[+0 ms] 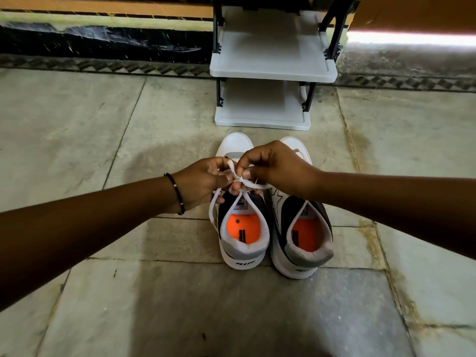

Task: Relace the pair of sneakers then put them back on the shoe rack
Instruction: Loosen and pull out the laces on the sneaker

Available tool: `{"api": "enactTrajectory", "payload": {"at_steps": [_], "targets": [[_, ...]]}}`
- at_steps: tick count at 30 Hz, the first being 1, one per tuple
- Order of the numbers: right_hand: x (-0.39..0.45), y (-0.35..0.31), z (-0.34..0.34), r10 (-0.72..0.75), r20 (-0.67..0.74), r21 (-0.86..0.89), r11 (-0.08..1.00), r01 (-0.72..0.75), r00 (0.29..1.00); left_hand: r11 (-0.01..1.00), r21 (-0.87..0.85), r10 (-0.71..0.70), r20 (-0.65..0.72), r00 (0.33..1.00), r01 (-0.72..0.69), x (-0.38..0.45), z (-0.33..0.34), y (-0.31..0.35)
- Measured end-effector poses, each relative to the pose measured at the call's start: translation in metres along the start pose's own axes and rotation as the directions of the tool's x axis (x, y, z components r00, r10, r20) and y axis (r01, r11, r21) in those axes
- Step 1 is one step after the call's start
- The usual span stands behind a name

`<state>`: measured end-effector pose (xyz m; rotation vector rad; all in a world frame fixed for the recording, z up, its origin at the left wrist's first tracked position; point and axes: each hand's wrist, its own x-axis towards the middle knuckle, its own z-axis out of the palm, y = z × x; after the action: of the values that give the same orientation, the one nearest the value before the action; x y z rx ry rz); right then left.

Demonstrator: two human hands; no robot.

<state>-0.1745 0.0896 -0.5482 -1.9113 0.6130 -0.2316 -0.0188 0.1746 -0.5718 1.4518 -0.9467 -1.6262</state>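
Two white, grey and black sneakers with orange insoles stand side by side on the floor, toes pointing away from me. Over the tongue of the left sneaker [242, 243], my left hand [203, 184] and my right hand [273, 168] both pinch its white lace [238, 177] at a knot. One lace loop hangs down the shoe's left side. The right sneaker [304, 235] sits untouched beside it, its front partly hidden by my right hand. The white shoe rack [270, 70] stands just beyond the toes, both visible shelves bare.
The floor is pale stone tile [103, 124] with dark joints. A dark wall base [103, 42] runs behind the rack. A brown cardboard surface [417, 11] shows at the top right. A black beaded bracelet [177, 194] circles my left wrist.
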Motion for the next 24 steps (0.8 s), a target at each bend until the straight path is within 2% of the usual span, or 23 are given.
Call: {"api": "enactTrajectory", "payload": {"at_steps": [4,10,15,19,24], "targets": [[-0.001,-0.004,-0.002,-0.083,0.013,-0.197,0.977,0.084,0.996,0.989,-0.104,-0.102,0.047,0.994,0.107,0.003,0.003,0.004],[-0.002,-0.003,-0.006,-0.130,0.013,-0.249,0.960,0.129,0.991,0.961,-0.238,-0.133,0.049,0.990,0.141,0.003,0.003,0.001],[0.005,0.000,-0.007,-0.115,-0.028,-0.280,0.955,0.103,0.993,0.952,-0.294,-0.071,0.046,0.996,0.082,0.000,0.004,-0.001],[0.010,0.004,-0.005,-0.023,-0.119,-0.208,0.978,-0.002,0.993,0.927,-0.375,-0.017,-0.034,0.999,0.003,0.000,0.009,-0.001],[0.010,0.004,-0.003,0.033,-0.137,-0.167,0.984,-0.056,0.990,0.946,-0.310,0.035,-0.179,0.983,-0.090,0.001,0.015,-0.004]]}}
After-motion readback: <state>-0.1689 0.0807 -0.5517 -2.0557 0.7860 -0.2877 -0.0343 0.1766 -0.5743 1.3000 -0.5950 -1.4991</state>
